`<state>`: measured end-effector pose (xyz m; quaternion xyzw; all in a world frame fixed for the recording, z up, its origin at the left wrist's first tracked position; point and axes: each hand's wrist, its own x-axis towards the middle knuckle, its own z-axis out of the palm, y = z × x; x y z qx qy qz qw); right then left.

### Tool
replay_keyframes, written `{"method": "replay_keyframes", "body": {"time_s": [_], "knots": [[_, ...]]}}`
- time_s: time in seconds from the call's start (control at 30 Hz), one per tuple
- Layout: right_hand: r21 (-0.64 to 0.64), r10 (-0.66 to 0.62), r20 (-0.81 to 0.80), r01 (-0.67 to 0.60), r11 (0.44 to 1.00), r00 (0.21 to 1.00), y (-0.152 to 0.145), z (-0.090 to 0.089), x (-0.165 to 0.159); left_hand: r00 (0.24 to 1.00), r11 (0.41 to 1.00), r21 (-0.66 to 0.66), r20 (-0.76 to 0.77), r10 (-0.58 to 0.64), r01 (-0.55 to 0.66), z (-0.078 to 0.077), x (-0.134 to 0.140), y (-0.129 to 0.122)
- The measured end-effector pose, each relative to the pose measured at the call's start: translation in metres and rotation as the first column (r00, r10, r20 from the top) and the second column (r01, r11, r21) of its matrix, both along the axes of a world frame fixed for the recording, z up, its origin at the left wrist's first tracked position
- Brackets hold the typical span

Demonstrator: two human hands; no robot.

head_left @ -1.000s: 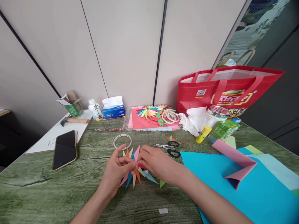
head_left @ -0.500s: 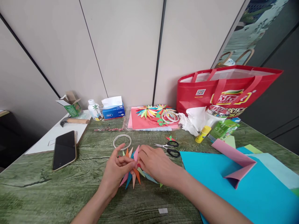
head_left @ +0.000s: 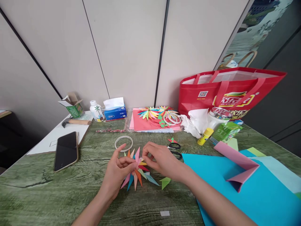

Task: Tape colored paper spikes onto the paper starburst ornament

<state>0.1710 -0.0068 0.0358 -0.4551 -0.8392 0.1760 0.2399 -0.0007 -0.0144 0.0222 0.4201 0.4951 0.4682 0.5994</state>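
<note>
A many-pointed folded paper star (head_left: 138,177) in pink, orange, blue, green and red lies low over the table. My left hand (head_left: 122,166) pinches its left side between thumb and fingers, with the index finger raised. On the star's right, my right hand (head_left: 160,158) has thumb and fingers curled together near the upper points. A small whitish bit shows at its fingertips, too small to name. Just right of the star is a loose green folded paper piece (head_left: 165,182). Behind my left hand lies a roll of white tape (head_left: 124,138). Black-handled scissors (head_left: 175,146) are partly covered by my right hand.
Blue paper sheets (head_left: 225,194) with a folded pink strip (head_left: 237,157) cover the right side. A glue stick (head_left: 205,136), a jar (head_left: 219,117) and a red bag (head_left: 202,91) stand behind. Left are a phone (head_left: 66,151), a hammer (head_left: 77,121) and a tissue box (head_left: 115,113).
My right hand has drawn back to the right from the star, uncovering its right-hand points and the green piece. It now covers the scissors' blades. My left hand keeps its hold.
</note>
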Motion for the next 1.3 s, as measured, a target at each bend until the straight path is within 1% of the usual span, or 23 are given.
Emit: {"method": "replay_keyframes", "body": {"time_s": [0.1,0.23,0.3,0.5,0.67,0.77,0.87,0.93,0.97,1.0,1.03,1.07,1.1,1.13,1.17,1.2,1.23,1.27,1.3], "knots": [[-0.02,-0.01,-0.037,0.009,1.0,0.999,0.002,0.0,0.003,1.0,1.0,-0.003,-0.007,0.004,-0.004,0.0,-0.001,0.0],[-0.072,0.02,-0.098,-0.027,0.997,0.995,0.001,-0.001,0.001,1.0,1.0,0.001,-0.019,-0.001,0.001,-0.001,-0.002,0.0],[-0.078,0.021,-0.135,-0.032,0.996,0.991,-0.001,-0.003,-0.001,1.0,1.0,0.009,-0.021,-0.007,0.007,-0.002,-0.002,0.0],[-0.022,-0.045,-0.169,0.042,0.999,0.985,0.002,-0.013,-0.006,1.0,0.999,0.029,-0.003,-0.017,0.017,-0.003,-0.001,0.0],[-0.069,-0.102,-0.218,0.088,0.994,0.971,0.007,-0.02,-0.007,0.999,0.999,0.042,0.031,-0.006,0.005,-0.004,-0.003,0.0],[-0.09,-0.128,-0.258,0.108,0.99,0.958,0.009,-0.02,-0.006,0.999,0.999,0.052,0.048,0.011,-0.014,-0.005,-0.005,0.001],[-0.154,-0.152,-0.323,0.106,0.982,0.934,0.009,-0.014,-0.001,0.997,0.998,0.046,0.064,0.045,-0.048,-0.004,-0.006,0.003],[-0.269,-0.171,-0.418,0.058,0.961,0.892,0.007,-0.005,0.005,0.995,0.996,0.047,0.08,0.067,-0.071,-0.005,-0.006,0.004],[-0.346,-0.171,-0.484,-0.008,0.938,0.858,0.005,0.001,0.009,0.993,0.996,0.049,0.087,0.074,-0.079,-0.005,-0.007,0.005],[-0.416,-0.148,-0.568,-0.126,0.901,0.81,0.003,0.007,0.013,0.992,0.995,0.052,0.093,0.081,-0.086,-0.006,-0.007,0.005],[-0.445,-0.102,-0.657,-0.275,0.852,0.747,0.0,0.013,0.018,0.992,0.995,0.052,0.096,0.084,-0.09,-0.007,-0.008,0.006],[-0.442,-0.033,-0.727,-0.431,0.786,0.685,-0.003,0.019,0.022,0.992,0.994,0.052,0.095,0.087,-0.092,-0.007,-0.008,0.006],[-0.417,0.073,-0.777,-0.598,0.685,0.626,-0.006,0.025,0.026,0.992,0.994,0.052,0.093,0.087,-0.092,-0.008,-0.009,0.006],[-0.375,0.191,-0.814,-0.747,0.549,0.548,-0.009,0.029,0.029,0.992,0.994,0.052,0.09,0.087,-0.092,-0.008,-0.009,0.006],[-0.338,0.286,-0.834,-0.847,0.411,0.472,-0.011,0.033,0.032,0.992,0.994,0.053,0.088,0.087,-0.092,-0.008,-0.009,0.005],[-0.317,0.363,-0.835,-0.9,0.297,0.414,-0.012,0.035,0.033,0.992,0.994,0.053,0.087,0.088,-0.093,-0.008,-0.008,0.005],[-0.306,0.419,-0.827,-0.925,0.224,0.375,-0.013,0.037,0.034,0.992,0.994,0.053,0.087,0.09,-0.095,-0.007,-0.008,0.004],[-0.309,0.455,-0.812,-0.93,0.198,0.366,-0.014,0.038,0.034,0.992,0.994,0.053,0.088,0.095,-0.099,-0.006,-0.007,0.004],[-0.328,0.471,-0.788,-0.918,0.223,0.396,-0.014,0.038,0.034,0.991,0.994,0.052,0.09,0.096,-0.1,-0.005,-0.006,0.004]]}}
